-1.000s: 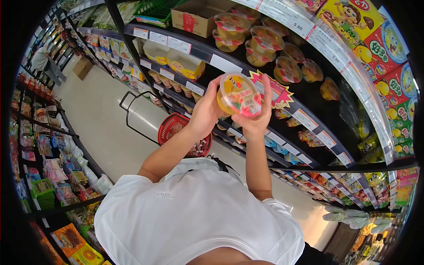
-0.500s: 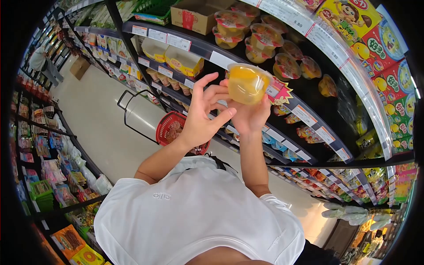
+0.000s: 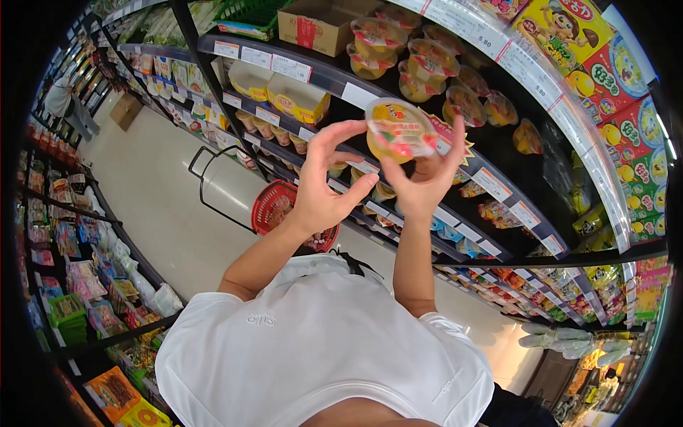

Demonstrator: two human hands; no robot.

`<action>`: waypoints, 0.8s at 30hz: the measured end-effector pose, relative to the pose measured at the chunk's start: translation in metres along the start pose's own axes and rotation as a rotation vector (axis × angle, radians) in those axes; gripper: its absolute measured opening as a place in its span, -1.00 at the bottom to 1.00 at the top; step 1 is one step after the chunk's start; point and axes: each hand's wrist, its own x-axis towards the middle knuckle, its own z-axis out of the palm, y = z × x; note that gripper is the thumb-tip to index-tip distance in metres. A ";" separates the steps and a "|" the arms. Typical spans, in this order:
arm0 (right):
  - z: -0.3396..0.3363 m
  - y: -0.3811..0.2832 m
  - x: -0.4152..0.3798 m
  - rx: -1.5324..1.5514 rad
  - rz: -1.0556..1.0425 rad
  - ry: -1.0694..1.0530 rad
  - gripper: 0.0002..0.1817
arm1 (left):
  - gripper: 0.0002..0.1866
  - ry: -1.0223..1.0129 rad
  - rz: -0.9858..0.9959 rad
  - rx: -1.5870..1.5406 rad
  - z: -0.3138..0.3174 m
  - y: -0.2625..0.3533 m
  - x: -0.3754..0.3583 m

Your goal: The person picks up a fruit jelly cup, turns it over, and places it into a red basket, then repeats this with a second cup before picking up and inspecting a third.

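A clear cup of yellow jelly or fruit (image 3: 400, 132) with a printed film lid faces the camera in front of the shelf. My right hand (image 3: 425, 174) grips it from below and the right, with thumb and fingers round its rim. My left hand (image 3: 329, 176) is at the cup's left side, fingers curved and apart from the thumb; its index fingertip is close to the rim, and whether it touches cannot be made out. Similar cups (image 3: 432, 60) are stacked on the dark shelf behind.
A red basket (image 3: 265, 208) with a black handle stands on the floor. An open cardboard box (image 3: 313, 28) and yellow cartons (image 3: 299, 99) sit on the shelves. Packaged goods (image 3: 89, 274) line the left side. A person (image 3: 67, 107) is far down the aisle at upper left.
The cup has been turned so that its lid, rather than its clear side, faces the camera. My right hand has rotated and its fingers now rise at the cup's right.
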 end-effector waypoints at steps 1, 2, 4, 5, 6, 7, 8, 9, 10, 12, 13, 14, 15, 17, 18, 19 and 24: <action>-0.001 0.002 -0.002 0.000 -0.004 -0.001 0.26 | -0.17 -0.004 -0.011 -0.052 -0.001 -0.003 0.001; -0.001 0.003 -0.003 -0.308 -0.238 0.014 0.26 | -0.09 -0.023 -0.048 -0.094 -0.002 -0.006 0.001; -0.001 0.009 -0.005 -0.634 -0.535 0.045 0.25 | -0.07 -0.025 -0.046 -0.141 -0.002 -0.007 0.002; -0.001 0.012 -0.006 -0.634 -0.531 0.040 0.25 | -0.06 -0.029 -0.047 -0.188 -0.001 -0.008 0.001; 0.000 0.016 -0.005 -0.610 -0.587 0.043 0.25 | -0.06 -0.025 -0.052 -0.188 -0.001 -0.007 -0.001; -0.001 0.018 -0.006 -0.588 -0.645 0.046 0.25 | -0.04 -0.009 -0.062 -0.212 -0.001 -0.006 -0.003; 0.000 0.021 -0.007 -0.589 -0.647 0.046 0.25 | -0.03 0.005 -0.068 -0.236 -0.001 -0.006 -0.003; 0.002 0.023 -0.008 -0.349 -0.528 0.053 0.25 | -0.03 0.003 -0.064 -0.237 -0.002 -0.008 -0.005; 0.003 0.024 -0.008 -0.110 -0.406 0.059 0.26 | -0.02 0.000 -0.005 -0.205 -0.004 -0.010 -0.008; 0.000 0.012 -0.003 0.131 -0.211 0.022 0.26 | -0.03 -0.032 0.120 -0.174 -0.008 -0.012 -0.009; -0.001 0.008 0.000 0.371 -0.009 -0.020 0.27 | -0.03 -0.040 0.124 -0.176 -0.009 -0.011 -0.009; -0.002 0.015 0.001 0.444 0.044 -0.008 0.24 | -0.04 -0.063 0.176 -0.128 -0.009 -0.010 -0.009; -0.007 0.022 0.001 0.443 0.037 -0.006 0.24 | -0.05 -0.084 0.229 -0.079 -0.009 -0.009 -0.010; -0.016 0.033 0.000 0.684 0.234 -0.145 0.26 | -0.08 -0.069 0.230 -0.081 -0.008 -0.007 -0.010; -0.015 0.031 0.001 0.660 0.237 -0.179 0.26 | -0.09 -0.068 0.224 -0.069 -0.009 -0.007 -0.011; -0.014 0.031 0.001 0.661 0.239 -0.178 0.26 | -0.10 -0.067 0.215 -0.055 -0.010 -0.007 -0.012; -0.013 0.036 -0.006 0.821 0.261 -0.164 0.18 | -0.20 -0.061 0.199 -0.056 -0.007 -0.004 -0.010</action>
